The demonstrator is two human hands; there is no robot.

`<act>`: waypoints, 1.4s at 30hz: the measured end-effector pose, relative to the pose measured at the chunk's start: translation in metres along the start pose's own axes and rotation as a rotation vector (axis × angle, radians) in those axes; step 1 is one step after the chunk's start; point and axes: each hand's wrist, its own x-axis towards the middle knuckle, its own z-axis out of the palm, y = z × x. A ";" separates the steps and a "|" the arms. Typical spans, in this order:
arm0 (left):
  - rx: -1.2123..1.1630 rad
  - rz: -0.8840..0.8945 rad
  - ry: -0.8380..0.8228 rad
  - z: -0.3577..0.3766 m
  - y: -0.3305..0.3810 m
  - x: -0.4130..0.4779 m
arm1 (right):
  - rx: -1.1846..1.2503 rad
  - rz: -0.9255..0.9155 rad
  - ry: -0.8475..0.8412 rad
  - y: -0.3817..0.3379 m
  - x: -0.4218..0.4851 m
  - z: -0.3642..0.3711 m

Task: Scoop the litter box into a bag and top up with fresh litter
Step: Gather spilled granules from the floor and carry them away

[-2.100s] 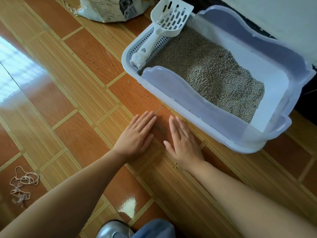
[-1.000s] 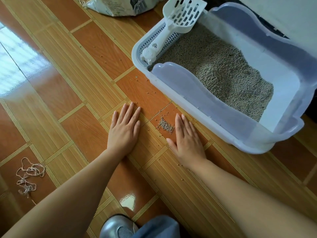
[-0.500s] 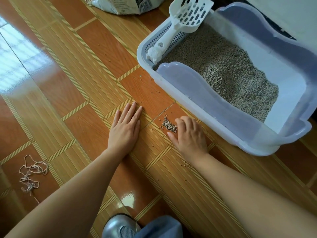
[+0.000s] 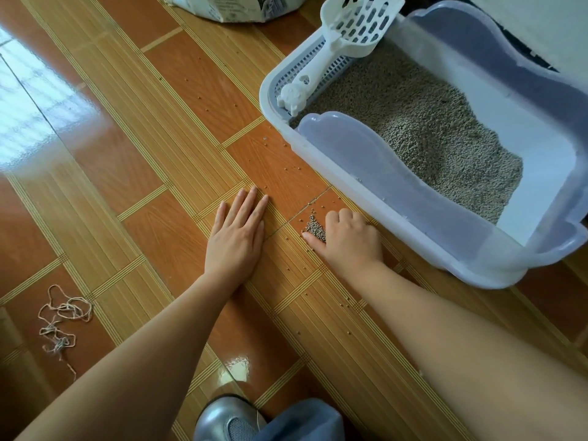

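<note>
The tiled floor (image 4: 159,122) is carrying a pale litter box (image 4: 381,173), which is sitting just right of the hands and holding grey litter (image 4: 429,128). A white scoop (image 4: 334,49) is leaning on its grated end. The left hand (image 4: 237,237) is lying flat on the floor, fingers straight. The right hand (image 4: 350,240) is curling its fingers round a small pile of spilled pellets (image 4: 313,229) beside the box.

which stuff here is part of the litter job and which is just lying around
For the job: litter box, scoop, spilled litter pile, white sack (probably the litter).
Just lying about: tangle of string, silver shoe.
</note>
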 end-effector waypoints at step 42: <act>-0.115 -0.089 0.058 -0.003 0.018 0.003 | 1.468 0.447 -0.360 0.021 -0.003 -0.018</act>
